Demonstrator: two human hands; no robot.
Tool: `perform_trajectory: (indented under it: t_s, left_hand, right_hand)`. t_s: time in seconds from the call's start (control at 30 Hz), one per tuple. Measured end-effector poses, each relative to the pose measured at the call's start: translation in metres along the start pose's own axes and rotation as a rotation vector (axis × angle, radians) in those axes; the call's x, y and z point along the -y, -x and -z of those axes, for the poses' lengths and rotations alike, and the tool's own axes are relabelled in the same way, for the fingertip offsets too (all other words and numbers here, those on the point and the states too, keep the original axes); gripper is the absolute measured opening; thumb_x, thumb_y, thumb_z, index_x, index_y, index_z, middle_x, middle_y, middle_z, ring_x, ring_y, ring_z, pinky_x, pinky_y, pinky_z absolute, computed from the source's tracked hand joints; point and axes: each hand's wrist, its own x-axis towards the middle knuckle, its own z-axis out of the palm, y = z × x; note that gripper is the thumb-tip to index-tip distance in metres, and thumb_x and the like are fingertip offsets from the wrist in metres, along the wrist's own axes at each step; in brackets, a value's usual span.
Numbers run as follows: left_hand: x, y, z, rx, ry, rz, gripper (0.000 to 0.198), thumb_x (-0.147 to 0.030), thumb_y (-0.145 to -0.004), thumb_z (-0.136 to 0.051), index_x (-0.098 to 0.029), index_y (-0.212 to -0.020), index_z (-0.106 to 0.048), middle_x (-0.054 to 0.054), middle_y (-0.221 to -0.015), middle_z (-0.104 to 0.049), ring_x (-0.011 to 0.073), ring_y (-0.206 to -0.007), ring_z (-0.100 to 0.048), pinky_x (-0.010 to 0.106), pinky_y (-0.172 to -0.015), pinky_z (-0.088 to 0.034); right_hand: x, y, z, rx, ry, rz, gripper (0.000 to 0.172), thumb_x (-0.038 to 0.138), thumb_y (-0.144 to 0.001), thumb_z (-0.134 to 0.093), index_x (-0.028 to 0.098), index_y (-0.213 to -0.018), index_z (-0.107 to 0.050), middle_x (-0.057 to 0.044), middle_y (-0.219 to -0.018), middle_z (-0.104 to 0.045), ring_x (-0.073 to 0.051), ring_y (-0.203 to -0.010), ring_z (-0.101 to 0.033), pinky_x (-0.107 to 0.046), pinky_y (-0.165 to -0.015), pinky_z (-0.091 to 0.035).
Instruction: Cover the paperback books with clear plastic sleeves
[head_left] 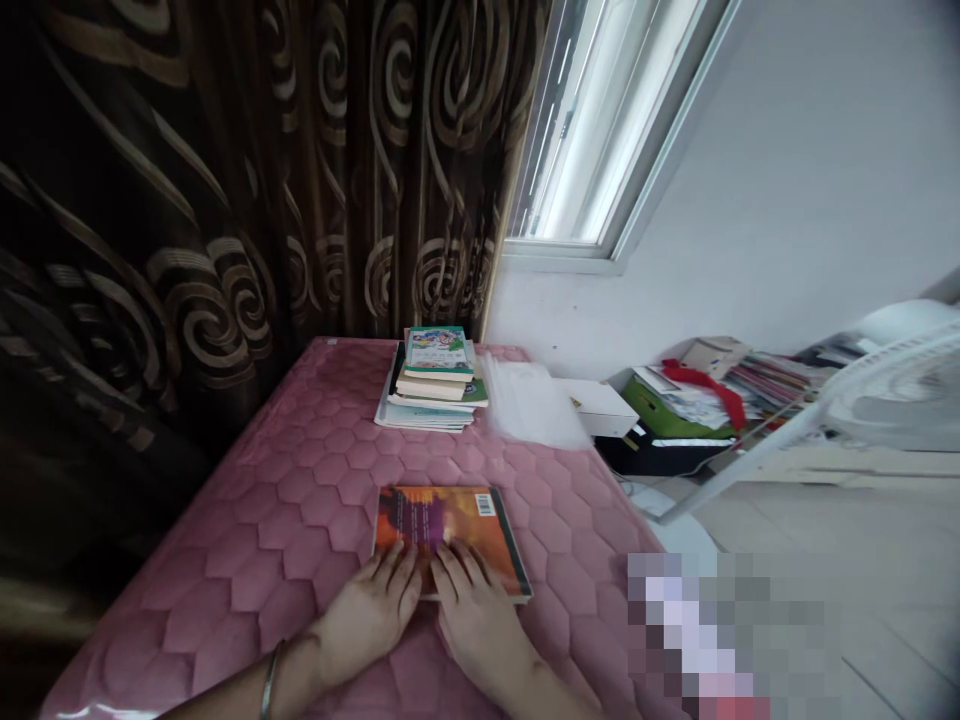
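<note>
An orange book (459, 520) with a barcode on its cover lies closed on the pink quilted surface (300, 500). My left hand (371, 612) rests flat with its fingers spread, fingertips on the near edge of the book. Beside it, my right hand (476, 608) also lies flat and open, fingers stretched onto the book's cover. Neither hand grips anything. A thin bracelet (268, 680) circles my left wrist.
A stack of books (433, 382) sits at the far end of the pink surface, with clear plastic sheets (529, 405) beside it. A dark patterned curtain (225, 170) hangs behind. On the right floor are a white box (604, 408), piled papers (705, 395) and a white fan (885, 385).
</note>
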Motion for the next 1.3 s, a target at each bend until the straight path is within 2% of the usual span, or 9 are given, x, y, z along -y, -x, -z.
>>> perform_trajectory:
  t_s: [0.13,0.23,0.37,0.47,0.57,0.67,0.93,1.17,1.3]
  left_hand:
    - [0.014,-0.006,0.012,-0.066,0.042,-0.017,0.036,-0.014,-0.091,-0.037,-0.011,-0.123,-0.054,0.014,-0.121,-0.064,0.0229,-0.113,-0.058,0.037,-0.097,-0.041]
    - [0.03,-0.015,0.031,-0.168,0.143,0.059,0.038,-0.013,-0.091,-0.039,-0.015,-0.128,-0.051,0.01,-0.118,-0.066,0.0215,-0.111,-0.059,0.038,-0.1,-0.041]
    - [0.059,-0.03,0.045,-0.418,0.451,0.581,0.051,-0.027,-0.089,-0.052,-0.021,-0.138,-0.038,0.012,-0.131,-0.056,0.0249,-0.12,-0.053,0.044,-0.101,-0.043]
    - [0.076,-0.044,0.034,-0.632,0.856,0.865,0.06,-0.038,-0.084,-0.059,-0.02,-0.136,-0.036,0.015,-0.137,-0.048,0.0262,-0.124,-0.049,0.047,-0.103,-0.041]
    - [0.083,-0.061,0.016,-0.633,1.307,0.829,0.062,-0.044,-0.081,-0.061,-0.019,-0.132,-0.038,0.017,-0.137,-0.047,0.0259,-0.123,-0.05,0.045,-0.102,-0.042]
    - [0.081,-0.074,0.001,-0.547,1.508,0.774,0.052,-0.044,-0.078,-0.063,-0.015,-0.12,-0.049,0.015,-0.125,-0.058,0.0251,-0.115,-0.056,0.043,-0.101,-0.042]
    - [0.073,-0.083,-0.022,-0.476,1.451,0.895,0.04,-0.043,-0.076,-0.061,-0.016,-0.105,-0.057,0.008,-0.104,-0.067,0.0216,-0.099,-0.061,0.037,-0.094,-0.044]
    - [0.065,-0.095,-0.038,-0.48,1.247,0.989,0.031,-0.042,-0.08,-0.053,-0.017,-0.099,-0.054,0.009,-0.097,-0.067,0.0217,-0.093,-0.062,0.036,-0.087,-0.047]
    - [0.063,-0.102,-0.032,-0.482,1.164,1.032,0.029,-0.044,-0.083,-0.048,-0.018,-0.094,-0.053,0.01,-0.094,-0.066,0.0229,-0.09,-0.063,0.036,-0.081,-0.049]
  right_hand:
    - [0.002,-0.006,-0.009,-0.072,0.021,-0.042,0.031,0.013,-0.085,-0.049,0.016,-0.114,-0.061,-0.011,-0.113,-0.066,-0.025,-0.103,-0.057,-0.04,-0.092,-0.04]
    - [-0.01,-0.02,0.005,-0.124,-0.033,-0.069,0.032,0.007,-0.084,-0.045,0.016,-0.111,-0.06,-0.01,-0.106,-0.068,-0.023,-0.095,-0.06,-0.037,-0.084,-0.043]
    - [-0.044,-0.045,0.045,-0.151,-0.224,-0.223,0.023,0.016,-0.086,-0.045,0.018,-0.105,-0.06,-0.01,-0.093,-0.068,-0.023,-0.083,-0.061,-0.035,-0.075,-0.046]
    - [-0.075,-0.065,0.066,-0.215,-0.53,-0.426,0.014,0.03,-0.088,-0.047,0.02,-0.087,-0.057,-0.004,-0.072,-0.063,-0.019,-0.065,-0.058,-0.027,-0.058,-0.044]
    - [-0.094,-0.083,0.064,-0.249,-0.971,-0.48,0.019,0.039,-0.085,-0.052,0.021,-0.093,-0.055,-0.003,-0.081,-0.064,-0.018,-0.073,-0.061,-0.027,-0.064,-0.049]
    - [-0.1,-0.095,0.041,-0.279,-1.285,-0.454,0.033,0.042,-0.083,-0.055,0.023,-0.11,-0.052,-0.005,-0.104,-0.065,-0.021,-0.094,-0.062,-0.033,-0.083,-0.05]
    - [-0.111,-0.081,-0.017,-0.198,-1.308,-0.48,0.038,0.041,-0.085,-0.054,0.025,-0.119,-0.049,-0.004,-0.117,-0.063,-0.02,-0.106,-0.06,-0.035,-0.093,-0.048]
    - [-0.097,-0.075,-0.024,-0.203,-1.092,-0.599,0.034,0.038,-0.086,-0.045,0.024,-0.117,-0.044,-0.006,-0.104,-0.067,-0.02,-0.095,-0.064,-0.033,-0.086,-0.052]
    - [-0.092,-0.083,-0.016,-0.239,-0.957,-0.649,0.032,0.039,-0.088,-0.041,0.021,-0.114,-0.045,-0.008,-0.103,-0.066,-0.021,-0.096,-0.063,-0.034,-0.084,-0.051]
